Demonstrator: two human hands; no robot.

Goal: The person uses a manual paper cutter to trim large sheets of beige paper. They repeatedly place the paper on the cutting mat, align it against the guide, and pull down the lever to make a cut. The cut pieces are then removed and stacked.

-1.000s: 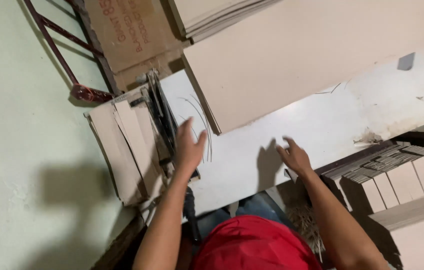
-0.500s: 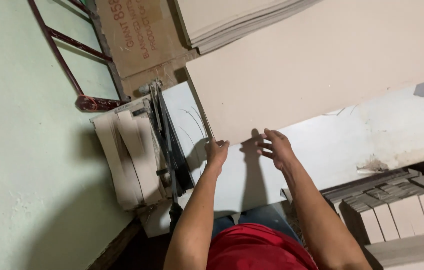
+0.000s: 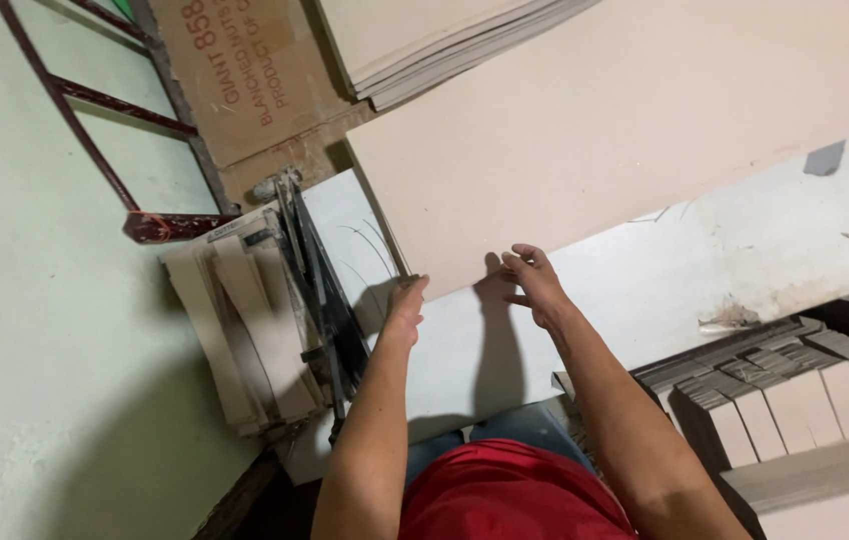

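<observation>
A large beige cardboard sheet [image 3: 594, 130] lies across the white cutter table [image 3: 664, 270]. My left hand [image 3: 406, 305] rests at the sheet's near corner, fingers together on its edge. My right hand [image 3: 534, 282] touches the sheet's near edge a little to the right, fingers spread. Whether either hand pinches the sheet is unclear. The black blade arm of the paper cutter [image 3: 319, 290] runs along the table's left side, just left of my left hand.
Cut beige strips [image 3: 234, 330] lie piled left of the blade. A stack of beige sheets [image 3: 434, 40] and a brown printed carton [image 3: 244, 75] sit at the back. Bundled small cards [image 3: 784, 390] stand at the right. A red metal frame [image 3: 114, 110] leans by the green wall.
Both hands moved forward from the bare table to the near edge of the large sheet. The left hand left the blade arm area and came to the sheet's corner.
</observation>
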